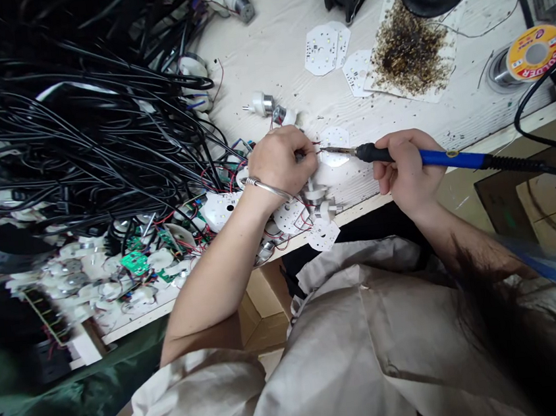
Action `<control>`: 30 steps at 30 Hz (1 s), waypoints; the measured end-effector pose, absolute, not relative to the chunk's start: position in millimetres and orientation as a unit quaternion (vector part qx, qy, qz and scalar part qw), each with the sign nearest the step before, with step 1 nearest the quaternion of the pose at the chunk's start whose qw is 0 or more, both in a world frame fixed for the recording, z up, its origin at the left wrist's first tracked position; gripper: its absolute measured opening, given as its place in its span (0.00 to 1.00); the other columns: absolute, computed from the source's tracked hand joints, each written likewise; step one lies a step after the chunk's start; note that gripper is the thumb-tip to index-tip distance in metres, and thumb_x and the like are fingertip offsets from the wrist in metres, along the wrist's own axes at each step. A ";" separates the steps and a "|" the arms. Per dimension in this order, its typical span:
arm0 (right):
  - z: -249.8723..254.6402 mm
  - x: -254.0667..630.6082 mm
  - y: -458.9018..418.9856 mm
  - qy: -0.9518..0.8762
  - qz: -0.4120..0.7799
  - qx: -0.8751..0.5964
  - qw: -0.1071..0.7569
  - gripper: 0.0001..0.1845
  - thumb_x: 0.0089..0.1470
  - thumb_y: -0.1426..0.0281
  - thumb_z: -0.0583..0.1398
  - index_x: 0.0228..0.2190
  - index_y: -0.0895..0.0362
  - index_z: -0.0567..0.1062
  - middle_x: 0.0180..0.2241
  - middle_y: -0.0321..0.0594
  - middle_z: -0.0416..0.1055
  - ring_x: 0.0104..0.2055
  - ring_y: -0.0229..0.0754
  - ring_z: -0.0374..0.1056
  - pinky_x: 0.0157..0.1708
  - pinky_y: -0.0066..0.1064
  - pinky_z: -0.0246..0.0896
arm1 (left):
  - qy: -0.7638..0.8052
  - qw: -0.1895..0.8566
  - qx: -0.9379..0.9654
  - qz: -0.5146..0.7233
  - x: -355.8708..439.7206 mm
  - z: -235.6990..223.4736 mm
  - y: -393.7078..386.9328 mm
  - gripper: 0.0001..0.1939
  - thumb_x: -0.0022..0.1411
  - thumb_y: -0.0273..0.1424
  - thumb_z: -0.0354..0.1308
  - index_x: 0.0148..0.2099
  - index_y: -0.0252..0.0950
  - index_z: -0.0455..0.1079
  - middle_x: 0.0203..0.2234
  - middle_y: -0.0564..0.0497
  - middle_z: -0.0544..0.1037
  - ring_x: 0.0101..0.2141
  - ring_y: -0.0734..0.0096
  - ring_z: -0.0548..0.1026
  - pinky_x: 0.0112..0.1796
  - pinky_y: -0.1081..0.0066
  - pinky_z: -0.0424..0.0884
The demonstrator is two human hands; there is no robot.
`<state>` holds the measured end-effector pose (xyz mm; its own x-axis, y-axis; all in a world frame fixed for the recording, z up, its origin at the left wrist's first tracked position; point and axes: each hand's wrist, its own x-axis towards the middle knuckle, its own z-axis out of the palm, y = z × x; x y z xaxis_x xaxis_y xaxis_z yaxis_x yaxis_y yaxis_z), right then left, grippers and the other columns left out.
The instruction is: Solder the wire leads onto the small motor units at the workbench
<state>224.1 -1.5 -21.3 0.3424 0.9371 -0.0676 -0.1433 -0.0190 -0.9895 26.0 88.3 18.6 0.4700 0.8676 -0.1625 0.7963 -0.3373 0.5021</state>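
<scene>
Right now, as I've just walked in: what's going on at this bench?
A person holds a blue-handled soldering iron in the right hand, its tip at a white LED board, while the left hand pinches something small beside it. A heap of black cables lies to the left, and a solder spool sits farther right.

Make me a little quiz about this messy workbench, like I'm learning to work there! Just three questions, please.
1. Which hand holds the blue-handled soldering iron?
2. True or false: the left hand has a metal bangle around its wrist.
3. What word is printed on the yellow label of the spool?

Key:
1. The right hand
2. True
3. SOLDER
</scene>
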 end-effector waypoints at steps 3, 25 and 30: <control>-19.4 223.8 -0.6 -0.330 0.449 -0.536 0.634 0.21 0.60 0.46 0.64 0.31 0.51 0.77 0.16 0.25 0.68 0.10 0.30 0.56 0.07 0.25 0.41 | 0.510 0.263 0.816 0.072 25.9 17.5 88.1 0.08 0.57 0.26 0.56 0.30 0.40 0.75 0.34 0.48 0.81 0.39 0.61 0.79 0.46 0.61 0.76; -20.7 219.8 -3.9 -0.376 0.387 -0.516 0.666 0.12 0.66 0.53 0.62 0.40 0.48 0.77 0.25 0.27 0.76 0.19 0.34 0.72 0.19 0.27 0.67 | 0.477 0.243 0.842 0.068 19.8 14.6 89.5 0.08 0.59 0.28 0.57 0.35 0.36 0.79 0.35 0.46 0.82 0.40 0.59 0.79 0.46 0.60 0.76; -22.0 219.0 3.1 -0.610 0.302 -0.520 0.516 0.16 0.67 0.54 0.60 0.50 0.48 0.76 0.47 0.38 0.79 0.49 0.42 0.79 0.49 0.35 0.77 | 0.432 0.202 0.876 0.074 13.0 12.3 83.5 0.13 0.69 0.34 0.56 0.45 0.39 0.83 0.38 0.46 0.84 0.41 0.58 0.80 0.48 0.58 0.74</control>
<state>219.0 3.1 -22.0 0.0722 0.9460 0.3160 0.3227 0.2776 -0.9049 13.0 83.5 12.3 0.6164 0.7862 -0.0442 0.7263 -0.5460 0.4175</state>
